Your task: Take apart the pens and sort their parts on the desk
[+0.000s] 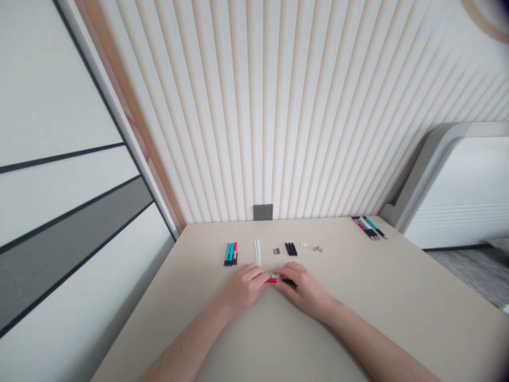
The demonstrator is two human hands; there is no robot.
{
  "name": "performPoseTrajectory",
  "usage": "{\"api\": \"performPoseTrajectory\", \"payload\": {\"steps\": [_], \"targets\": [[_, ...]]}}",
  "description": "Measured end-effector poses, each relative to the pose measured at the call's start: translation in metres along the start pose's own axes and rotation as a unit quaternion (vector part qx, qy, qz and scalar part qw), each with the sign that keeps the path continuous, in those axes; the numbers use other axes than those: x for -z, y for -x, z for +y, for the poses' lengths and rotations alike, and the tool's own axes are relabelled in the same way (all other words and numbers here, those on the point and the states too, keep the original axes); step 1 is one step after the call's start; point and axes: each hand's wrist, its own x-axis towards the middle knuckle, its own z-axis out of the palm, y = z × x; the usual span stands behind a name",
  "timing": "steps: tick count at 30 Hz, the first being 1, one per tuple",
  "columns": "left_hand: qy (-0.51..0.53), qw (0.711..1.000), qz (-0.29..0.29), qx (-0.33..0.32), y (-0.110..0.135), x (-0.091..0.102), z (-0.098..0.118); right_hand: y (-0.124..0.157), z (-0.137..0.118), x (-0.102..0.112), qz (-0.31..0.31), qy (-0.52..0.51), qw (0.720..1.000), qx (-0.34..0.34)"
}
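Note:
My left hand [243, 288] and my right hand [303, 287] meet at the middle of the beige table [382, 297]. Between their pinched fingertips lies a pen [281, 281] with a red part on the left and a black part on the right. The left fingers close on the red end, the right fingers on the black end. Just beyond the hands lie pen parts in a row: teal and red barrels [230, 254], white refill tubes [258, 252], a small grey piece [276, 251], black grips [291, 249] and tiny white and metal bits [310, 246].
Several assembled pens [368, 226] lie at the table's far right corner. A grey wall socket [263, 211] sits in the ribbed wall behind the table. A white unit [457, 185] stands to the right, cabinet panels to the left.

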Motion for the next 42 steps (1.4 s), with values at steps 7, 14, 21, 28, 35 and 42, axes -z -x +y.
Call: {"api": "performPoseTrajectory", "payload": {"steps": [7,14,21,28,35,42], "targets": [[0.024,0.999,0.022,0.018,0.001,-0.001,0.002,0.0,-0.004,-0.001,-0.024,0.032,0.999,0.003],[0.199,0.968,0.093,0.123,0.004,-0.008,-0.002,0.0,-0.004,-0.007,-0.034,0.05,0.998,-0.006],[0.332,0.915,0.131,0.187,0.002,-0.016,-0.003,-0.001,-0.004,-0.012,-0.045,0.086,0.995,0.012],[0.357,0.888,0.185,0.222,0.002,-0.019,-0.005,-0.001,0.0,-0.015,-0.046,0.098,0.994,0.016],[0.26,0.912,0.21,0.237,0.003,-0.006,-0.013,0.0,-0.004,-0.009,-0.034,0.056,0.998,0.005],[0.358,0.811,0.267,0.378,0.004,-0.003,-0.033,0.001,-0.005,-0.006,-0.019,0.03,0.999,0.002]]}}
